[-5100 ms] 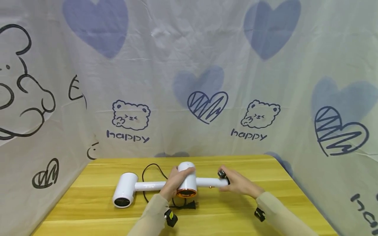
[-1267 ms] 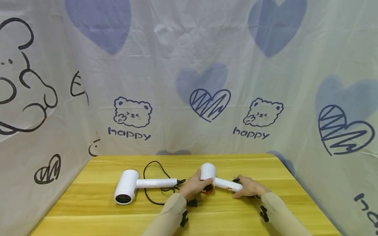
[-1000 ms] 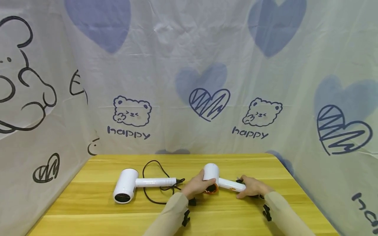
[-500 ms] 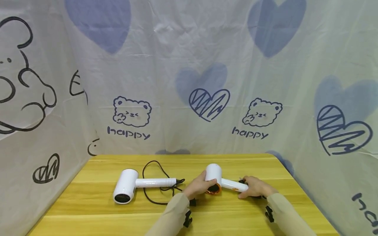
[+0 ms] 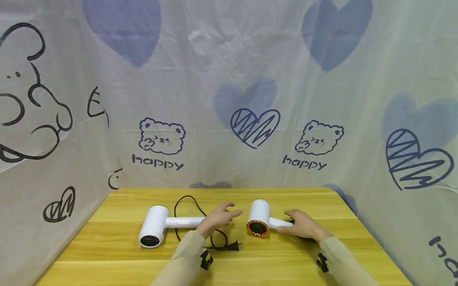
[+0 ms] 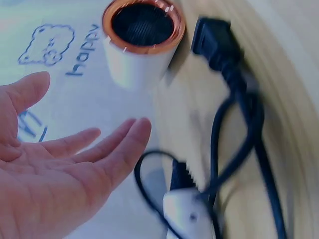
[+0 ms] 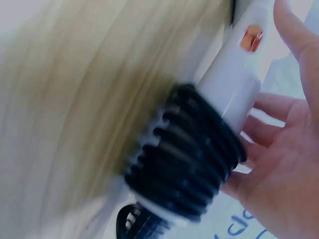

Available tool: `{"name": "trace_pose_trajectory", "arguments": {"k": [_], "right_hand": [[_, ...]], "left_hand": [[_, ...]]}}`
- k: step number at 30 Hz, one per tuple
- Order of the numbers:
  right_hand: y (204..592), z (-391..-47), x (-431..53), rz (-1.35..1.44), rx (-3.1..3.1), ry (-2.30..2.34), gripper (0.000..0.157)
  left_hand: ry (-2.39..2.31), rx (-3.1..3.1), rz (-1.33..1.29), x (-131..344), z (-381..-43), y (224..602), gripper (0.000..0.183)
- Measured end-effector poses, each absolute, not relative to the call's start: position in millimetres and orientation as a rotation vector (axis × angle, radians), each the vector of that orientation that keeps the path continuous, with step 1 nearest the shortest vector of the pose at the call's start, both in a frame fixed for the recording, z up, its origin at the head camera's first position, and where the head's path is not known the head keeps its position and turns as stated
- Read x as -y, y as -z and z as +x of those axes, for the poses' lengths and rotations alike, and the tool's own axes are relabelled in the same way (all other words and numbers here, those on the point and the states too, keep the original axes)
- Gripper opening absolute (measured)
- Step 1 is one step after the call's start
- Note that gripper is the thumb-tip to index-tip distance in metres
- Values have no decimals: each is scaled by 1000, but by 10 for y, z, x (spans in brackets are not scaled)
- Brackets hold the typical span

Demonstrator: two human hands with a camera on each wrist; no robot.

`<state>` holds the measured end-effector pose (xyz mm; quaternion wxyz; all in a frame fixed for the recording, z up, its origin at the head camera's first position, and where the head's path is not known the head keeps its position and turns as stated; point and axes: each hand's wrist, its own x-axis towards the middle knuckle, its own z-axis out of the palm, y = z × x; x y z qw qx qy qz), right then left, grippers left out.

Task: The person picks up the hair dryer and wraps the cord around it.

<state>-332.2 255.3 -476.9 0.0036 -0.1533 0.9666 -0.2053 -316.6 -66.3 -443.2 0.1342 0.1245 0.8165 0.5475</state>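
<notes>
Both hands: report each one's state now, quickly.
Left hand: open, holding nothing.
Right hand: holding the orange-rimmed hair dryer by its handle.

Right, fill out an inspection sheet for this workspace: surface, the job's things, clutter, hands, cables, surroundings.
Surface: yellow wood-grain table, bare between the items.
Job's things: white T-shaped hair dryer with a copper-coloured rim, lying at right; white T-shaped hair dryer with a plain white rim, lying at left.
Clutter: nothing seen.
Hands: left hand open, holding nothing; right hand around the copper-rimmed dryer's handle.
Cables: black coiled cord wrapped round that handle; loose black cord looped on the table, ending in a black two-pin plug.
Surroundings: pale fabric curtain printed with hearts, bears and "happy".
</notes>
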Motion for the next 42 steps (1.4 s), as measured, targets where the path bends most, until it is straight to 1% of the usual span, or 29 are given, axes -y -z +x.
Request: {"name": "trace_pose_trajectory", "arguments": {"k": [4, 8, 11, 13, 20, 25, 30, 35, 37, 42], "right_hand": [[4780, -3310, -2435, -544, -3068, 757, 58], [4809, -3296, -2304, -621, -3124, 845, 31], [4819, -3289, -2220, -699, -3165, 889, 17], [4822, -3290, -2171, -734, -3191, 907, 12], [4773, -3265, -2034, -792, -3214, 979, 6], [4746, -3248, -2006, -846, -3202, 997, 4], [4729, -3226, -2006, -867, -3158, 1037, 5], [4719, -3189, -1955, -962, -3085, 1085, 5], [4716, -3177, -1920, -1007, -3058, 1102, 5], [4710, -3151, -1829, -1083, -2991, 1118, 8]], "left_hand": [[-1618, -2363, 380, 889, -3172, 4371, 59], [-1673, -2405, 309, 1140, -3160, 4325, 49], [-1718, -2479, 232, 1332, -3142, 4308, 43], [-1692, -2571, 179, 1461, -3133, 4300, 40], [-1387, -2948, 26, 1860, -3118, 4310, 35], [-1333, -2996, 28, 2017, -3094, 4348, 33], [-1228, -3087, 11, 2138, -3078, 4399, 36], [-1068, -3188, 9, 2244, -3065, 4439, 47], [-1019, -3205, -4, 2279, -3064, 4453, 56], [-962, -3155, -107, 2375, -3053, 4498, 85]]}}
